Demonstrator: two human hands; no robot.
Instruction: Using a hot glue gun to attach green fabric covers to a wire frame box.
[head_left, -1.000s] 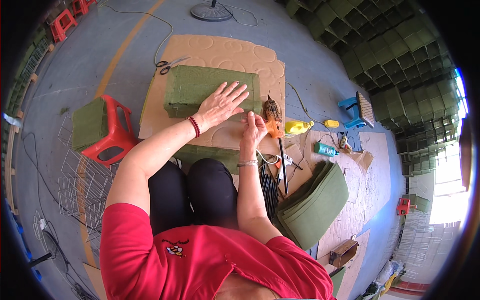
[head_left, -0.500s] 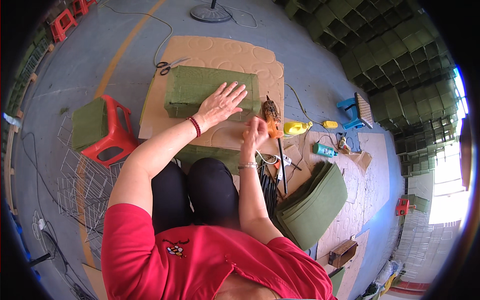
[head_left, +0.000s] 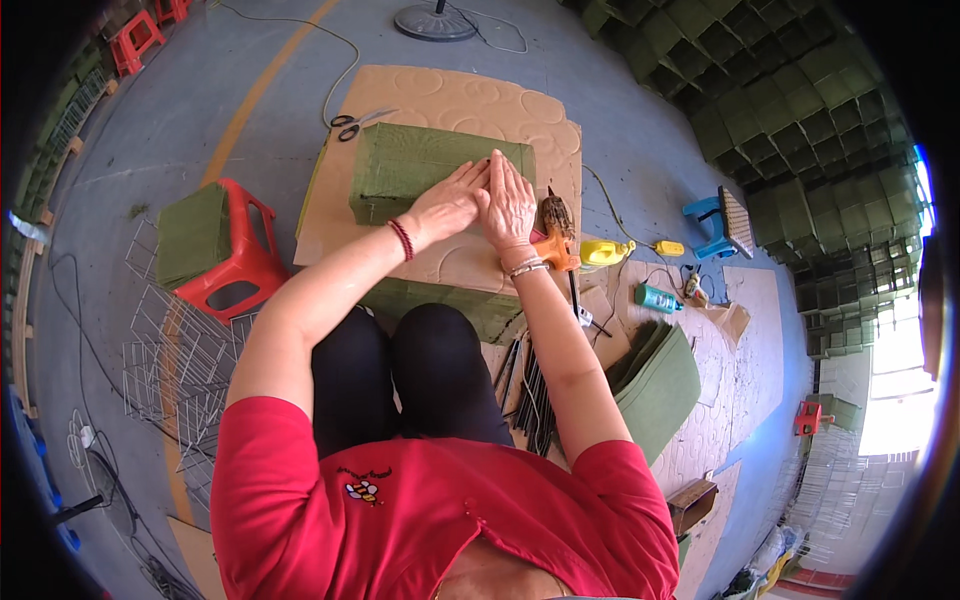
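Since the earlier frame, the right hand [head_left: 510,212] has been shifted from its curled pose near the glue gun and is now being laid flat beside the left hand [head_left: 447,207]; the view has also been moved slightly. Both grips are being kept flat, fingers extended, with nothing visible being pinched; whether anything is being covered by the palms cannot be told. The right-hand part of a green fabric-covered box [head_left: 420,160] is being pressed, while the box itself is being supported on a cardboard-covered worktop [head_left: 320,225].

If the two hands are being pushed unevenly, the cover could be dragged askew or creased; if too much weight is being applied, the walls could be dented. Should any adhesive under the fabric still be wet, the fingers could be smeared or stuck.

Just beside the right wrist, an orange glue gun [head_left: 556,247] is being left lying with its dark nozzle pointing away from the body. If the wrist is being swung outward, the gun could be knocked, or skin burned if the nozzle is being heated. Farther out, the scissors [head_left: 358,121] are being left near the box's far left corner, where they could be nudged should the box be slid that way.
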